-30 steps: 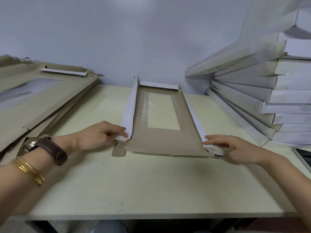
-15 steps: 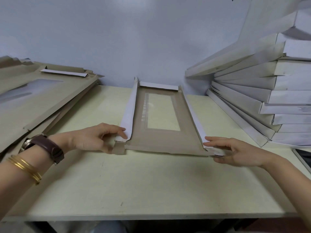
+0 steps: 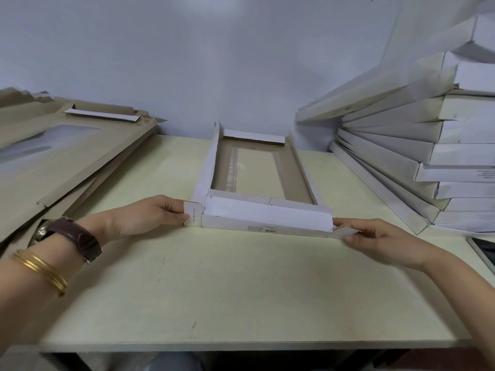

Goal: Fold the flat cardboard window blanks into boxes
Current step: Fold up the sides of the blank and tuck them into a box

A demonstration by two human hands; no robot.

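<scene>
**Item:** cardboard blank (image 3: 293, 172), half-formed, lying in the centre of the frame on the bench (image 3: 241, 290). Its long side walls are standing up, and the near flap (image 3: 267, 214) is leaning over toward the inside.

**Handling:** you are working with light, thin board. It is probably staying stiff across the panels and giving only at the scored folds. The clear window (image 3: 254, 170) is likely denting easily, so you are best taking hold at corners and edges.

**Hands:** your left hand (image 3: 150, 218) is pinching the near-left corner tab (image 3: 192, 216) between thumb and fingers (image 3: 175, 207). Your right hand (image 3: 375, 242) is pinching the near-right corner tab (image 3: 345, 232), low against the bench.

**Containers:**
- The half-formed box is holding nothing.
- Finished boxes (image 3: 428, 162) are sitting stacked at the right of the frame, and their contents are not showing.
- Flat blanks (image 3: 67, 156) are lying piled at the left.
</scene>
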